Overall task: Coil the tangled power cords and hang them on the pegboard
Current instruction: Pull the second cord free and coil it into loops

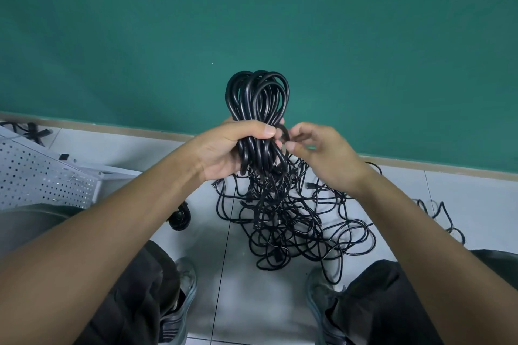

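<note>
A coiled black power cord [258, 95] stands up in long loops in front of the green wall. My left hand [232, 145] grips the coil around its middle, thumb across the front. My right hand [316, 148] pinches a short loop of the same cord right beside the left thumb. Below both hands a tangled pile of black cords [294, 218] lies on the pale tiled floor. A white pegboard [42, 173] leans at the far left, low down.
My two shoes [182, 297] and dark trouser legs flank the pile at the bottom. Another coiled black cord [180, 217] lies by the pegboard's foot. More loose cord [445, 216] trails off right. Cords and plugs [33, 131] lie behind the pegboard.
</note>
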Available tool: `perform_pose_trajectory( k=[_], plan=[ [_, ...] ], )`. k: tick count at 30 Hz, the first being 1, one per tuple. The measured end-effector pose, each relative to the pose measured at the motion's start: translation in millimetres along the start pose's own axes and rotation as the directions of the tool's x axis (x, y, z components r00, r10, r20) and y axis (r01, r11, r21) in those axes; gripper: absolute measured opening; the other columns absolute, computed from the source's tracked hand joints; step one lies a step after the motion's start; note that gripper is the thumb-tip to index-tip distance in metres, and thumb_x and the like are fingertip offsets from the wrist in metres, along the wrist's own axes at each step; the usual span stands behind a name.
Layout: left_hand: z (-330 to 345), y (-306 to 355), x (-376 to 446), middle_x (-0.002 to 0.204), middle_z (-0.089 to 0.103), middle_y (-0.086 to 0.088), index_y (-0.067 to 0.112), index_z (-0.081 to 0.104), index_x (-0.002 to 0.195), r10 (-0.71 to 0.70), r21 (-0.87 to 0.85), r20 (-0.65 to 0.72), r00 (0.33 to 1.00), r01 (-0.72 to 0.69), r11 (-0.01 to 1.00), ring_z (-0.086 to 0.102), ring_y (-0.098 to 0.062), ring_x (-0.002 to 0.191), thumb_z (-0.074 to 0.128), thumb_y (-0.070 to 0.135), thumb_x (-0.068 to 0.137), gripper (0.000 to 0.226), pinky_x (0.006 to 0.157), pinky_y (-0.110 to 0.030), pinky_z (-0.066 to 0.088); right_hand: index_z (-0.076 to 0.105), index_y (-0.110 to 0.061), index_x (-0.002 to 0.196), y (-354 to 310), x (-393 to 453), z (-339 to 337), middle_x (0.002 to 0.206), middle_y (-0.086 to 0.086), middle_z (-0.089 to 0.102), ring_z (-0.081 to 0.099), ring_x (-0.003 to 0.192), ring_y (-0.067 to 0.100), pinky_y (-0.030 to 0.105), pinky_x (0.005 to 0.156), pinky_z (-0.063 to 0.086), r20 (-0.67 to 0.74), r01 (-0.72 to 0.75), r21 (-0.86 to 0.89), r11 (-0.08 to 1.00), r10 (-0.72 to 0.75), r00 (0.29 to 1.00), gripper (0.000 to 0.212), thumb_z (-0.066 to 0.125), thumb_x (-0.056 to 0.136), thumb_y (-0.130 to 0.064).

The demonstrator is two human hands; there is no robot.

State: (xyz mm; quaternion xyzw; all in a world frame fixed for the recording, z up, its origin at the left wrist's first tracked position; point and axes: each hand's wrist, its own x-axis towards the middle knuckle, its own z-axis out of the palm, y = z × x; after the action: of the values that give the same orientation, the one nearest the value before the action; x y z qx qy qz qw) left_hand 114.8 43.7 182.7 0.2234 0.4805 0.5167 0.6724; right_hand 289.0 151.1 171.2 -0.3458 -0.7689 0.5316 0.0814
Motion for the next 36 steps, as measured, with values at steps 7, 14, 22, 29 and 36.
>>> perform_pose_trajectory(
  k=[7, 14, 22, 29, 36],
  plan=[
    [-6.8, 7.5, 0.3, 0.079, 0.071, -0.003, 0.016, 0.077, 0.076, 0.001, 0.032, -0.065, 0.998, 0.001, 0.999, 0.069, -0.017, 0.071, 0.076, 0.023, 0.067, 0.011, 0.065, -0.029, 0.059, 0.070, -0.013, 0.095, -4.2, -4.8, 5.4, 0.085, 0.007, 0.074, 0.072, 0.074, 0.012, 0.030, 0.072, 0.062, -0.169, -0.047, 0.174, 0.984, 0.077, 0.983, 0.010, 0.063, 0.100, -0.007],
    [3.7, 0.6, 2.0, 0.080, 0.063, -0.001, 0.009, 0.070, 0.108, -0.031, 0.096, -0.159, 0.987, 0.047, 0.994, 0.062, -0.014, 0.064, 0.070, 0.021, 0.070, 0.040, 0.056, -0.027, 0.056, 0.067, 0.004, 0.111, -27.3, -7.9, -6.2, 0.092, 0.016, 0.073, 0.076, 0.073, 0.023, 0.031, 0.066, 0.064, -0.320, 0.025, 0.406, 0.913, 0.117, 0.940, 0.014, 0.063, 0.099, -0.003],
    [9.8, -3.3, 2.5, 0.088, 0.075, -0.003, 0.026, 0.085, 0.088, -0.062, 0.188, -0.065, 0.996, 0.073, 0.979, 0.070, -0.021, 0.085, 0.082, 0.032, 0.078, 0.012, 0.078, -0.036, 0.059, 0.070, 0.003, 0.104, -36.5, -7.3, -0.5, 0.091, 0.009, 0.068, 0.075, 0.072, 0.022, 0.035, 0.068, 0.064, -0.388, 0.089, 0.419, 0.904, 0.090, 0.917, 0.010, 0.067, 0.097, -0.002],
    [8.3, -5.4, 3.5, 0.131, 0.070, -0.014, 0.010, 0.063, 0.136, 0.011, 0.245, 0.002, 1.000, -0.011, 0.970, 0.063, -0.035, 0.126, 0.075, 0.031, 0.084, 0.057, 0.100, -0.052, 0.054, 0.069, -0.011, 0.087, -39.4, -8.6, -1.6, 0.088, 0.007, 0.067, 0.071, 0.077, 0.014, 0.032, 0.064, 0.064, -0.455, 0.127, 0.355, 0.926, 0.052, 0.889, 0.008, 0.075, 0.092, -0.008],
    [12.0, -7.2, 3.5, 0.107, 0.075, -0.016, 0.005, 0.068, 0.119, 0.113, 0.344, -0.071, 0.991, -0.082, 0.936, 0.073, -0.021, 0.101, 0.080, 0.017, 0.084, 0.038, 0.086, -0.035, 0.056, 0.067, -0.011, 0.089, -37.4, -6.9, -7.7, 0.072, 0.001, 0.070, 0.067, 0.066, 0.011, 0.028, 0.066, 0.061, -0.443, 0.022, 0.350, 0.937, 0.145, 0.885, 0.015, 0.078, 0.091, -0.022]
  ],
)
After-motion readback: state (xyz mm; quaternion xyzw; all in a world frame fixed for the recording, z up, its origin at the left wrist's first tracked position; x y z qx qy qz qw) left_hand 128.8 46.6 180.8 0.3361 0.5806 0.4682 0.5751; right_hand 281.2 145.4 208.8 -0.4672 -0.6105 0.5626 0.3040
